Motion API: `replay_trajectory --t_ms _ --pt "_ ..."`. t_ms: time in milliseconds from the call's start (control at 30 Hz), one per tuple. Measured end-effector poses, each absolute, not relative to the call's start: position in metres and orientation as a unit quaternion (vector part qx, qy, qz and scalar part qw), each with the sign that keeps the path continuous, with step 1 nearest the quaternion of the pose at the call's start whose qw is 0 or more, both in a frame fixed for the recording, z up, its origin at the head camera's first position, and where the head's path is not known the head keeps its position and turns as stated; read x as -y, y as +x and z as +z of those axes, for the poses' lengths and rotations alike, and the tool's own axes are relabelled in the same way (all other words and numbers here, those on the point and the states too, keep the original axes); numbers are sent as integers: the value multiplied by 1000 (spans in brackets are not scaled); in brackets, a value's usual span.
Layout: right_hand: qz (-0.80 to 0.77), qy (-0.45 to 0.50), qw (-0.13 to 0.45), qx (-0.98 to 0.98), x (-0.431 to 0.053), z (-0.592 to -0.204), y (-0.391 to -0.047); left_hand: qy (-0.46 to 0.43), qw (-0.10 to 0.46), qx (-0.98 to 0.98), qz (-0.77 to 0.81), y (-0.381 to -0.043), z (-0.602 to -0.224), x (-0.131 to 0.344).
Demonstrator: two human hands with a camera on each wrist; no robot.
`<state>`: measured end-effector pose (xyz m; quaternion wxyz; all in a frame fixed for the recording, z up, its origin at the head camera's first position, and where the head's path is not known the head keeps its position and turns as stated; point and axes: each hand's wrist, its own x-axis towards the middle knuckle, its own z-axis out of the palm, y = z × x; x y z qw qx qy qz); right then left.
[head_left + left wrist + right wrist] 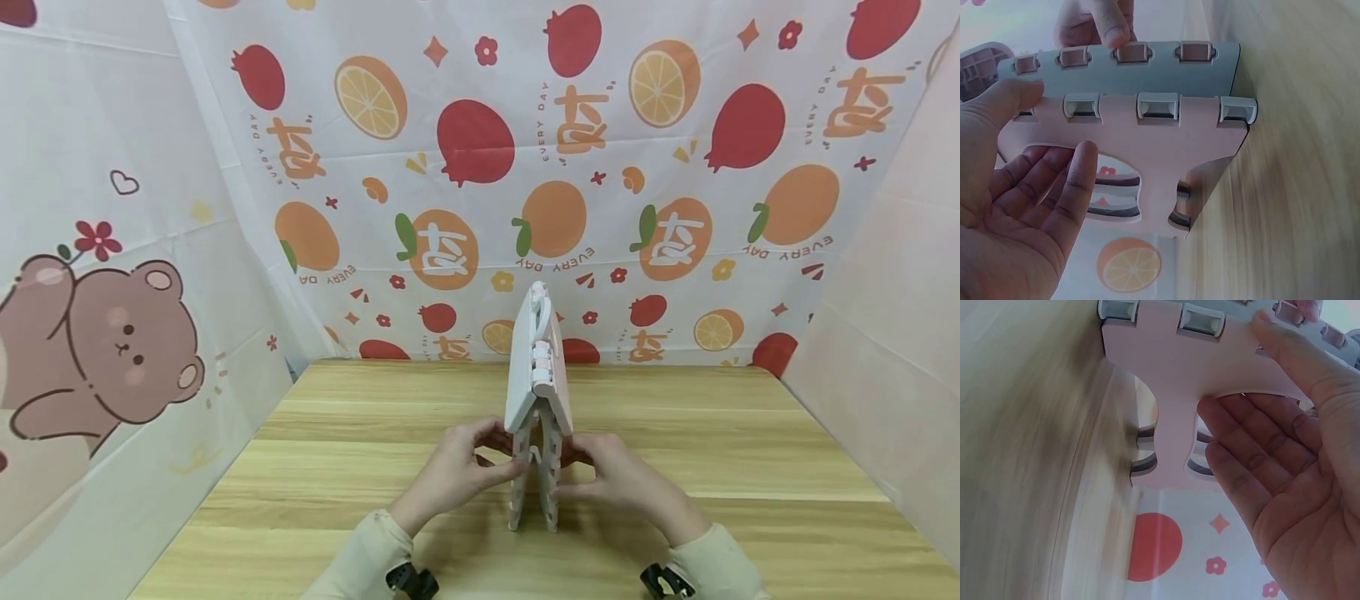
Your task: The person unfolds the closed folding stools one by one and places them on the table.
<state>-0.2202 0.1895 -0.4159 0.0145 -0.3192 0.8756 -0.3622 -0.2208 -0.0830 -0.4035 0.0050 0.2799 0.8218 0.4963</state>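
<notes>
A pale pink and white folding step stool (522, 379) stands half folded on the wooden table, its two top halves sloping like a roof and its legs close together. My left hand (459, 467) holds its left leg panel (1166, 144), with the thumb at the hinged edge and the fingers by the cutout. On the opposite side, my right hand (618, 477) holds the right leg panel (1175, 419) the same way, thumb over the edge and fingertips at the opening. Grey hinge pieces (1159, 107) line the panel edge in the left wrist view.
The wooden table (360, 467) spreads out around the stool. Behind it hangs a white cloth (480, 50) printed with fruit, and a bear-printed cloth (135, 217) covers the left side. A plain pale cloth (900, 317) borders the right.
</notes>
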Motion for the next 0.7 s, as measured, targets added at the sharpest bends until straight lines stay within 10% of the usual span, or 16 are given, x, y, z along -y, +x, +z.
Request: replay_trajectory --t_ms 700 --pt "-358 -323 14 -876 -218 -414 -216 281 5 -829 483 -221 -400 94"
